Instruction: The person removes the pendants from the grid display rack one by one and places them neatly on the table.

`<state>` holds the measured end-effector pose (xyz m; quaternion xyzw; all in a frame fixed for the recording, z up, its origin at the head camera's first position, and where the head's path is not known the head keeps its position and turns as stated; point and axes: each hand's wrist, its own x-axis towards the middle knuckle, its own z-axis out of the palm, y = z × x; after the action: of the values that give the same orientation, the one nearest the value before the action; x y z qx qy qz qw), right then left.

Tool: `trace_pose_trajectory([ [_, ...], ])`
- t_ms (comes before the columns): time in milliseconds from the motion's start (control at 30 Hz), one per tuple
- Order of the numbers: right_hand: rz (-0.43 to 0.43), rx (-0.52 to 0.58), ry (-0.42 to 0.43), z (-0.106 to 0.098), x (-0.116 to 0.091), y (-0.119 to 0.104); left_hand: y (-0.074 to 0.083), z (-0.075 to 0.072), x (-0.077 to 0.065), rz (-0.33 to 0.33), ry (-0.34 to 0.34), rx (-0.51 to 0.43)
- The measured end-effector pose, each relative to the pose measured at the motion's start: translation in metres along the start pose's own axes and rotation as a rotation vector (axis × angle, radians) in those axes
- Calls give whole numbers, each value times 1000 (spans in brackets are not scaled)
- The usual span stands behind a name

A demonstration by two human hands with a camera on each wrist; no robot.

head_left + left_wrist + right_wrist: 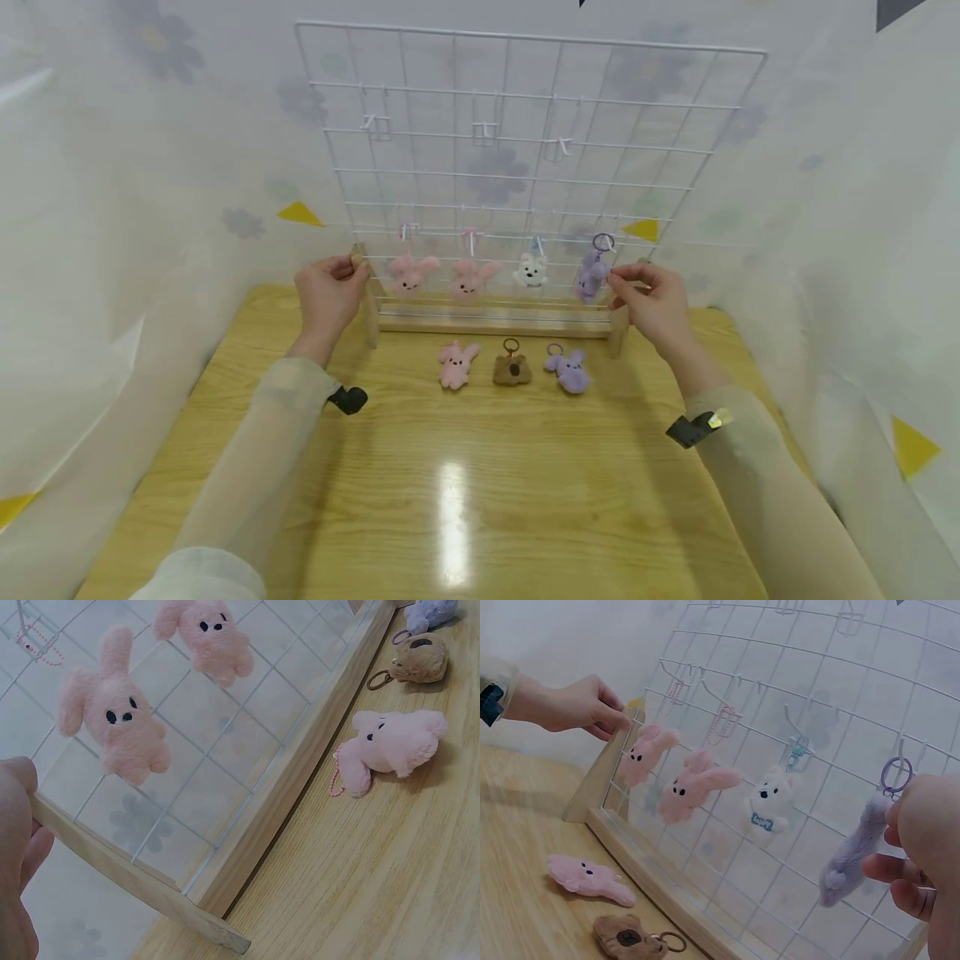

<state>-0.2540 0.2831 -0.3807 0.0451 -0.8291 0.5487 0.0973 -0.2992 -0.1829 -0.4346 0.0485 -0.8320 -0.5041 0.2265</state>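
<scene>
At the rack's left side, my left hand [330, 292] grips the top of a wooden post [112, 862] of the white wire grid rack [495, 175]. My right hand [656, 304] pinches the edge of a purple plush keychain [591, 277], whose purple ring [896, 774] hangs on a hook at the right. To its left on the same row hang a white bear keychain [531, 271] and two pink bunny keychains, one [468, 279] in the middle and one [409, 275] at the far left.
On the wooden table [375, 483] before the rack lie a pink bunny keychain [455, 367], a brown plush keychain [512, 369] and another purple plush keychain [572, 372]. Bare hooks, one of them a white hook [484, 131], hang higher on the grid. Flowered sheeting surrounds the table.
</scene>
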Motion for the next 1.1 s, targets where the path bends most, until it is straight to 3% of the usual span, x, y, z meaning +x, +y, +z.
trace_pose_trajectory([
  [433,46,38,40,6,27,-7,-5,-3,0,-11,-16,-8],
  [800,75,174,72,6,32,-13,-2,-1,0,-1,-19,-14],
  [1100,67,219,103,8,31,-15,-2,0,1,-5,-14,-21],
])
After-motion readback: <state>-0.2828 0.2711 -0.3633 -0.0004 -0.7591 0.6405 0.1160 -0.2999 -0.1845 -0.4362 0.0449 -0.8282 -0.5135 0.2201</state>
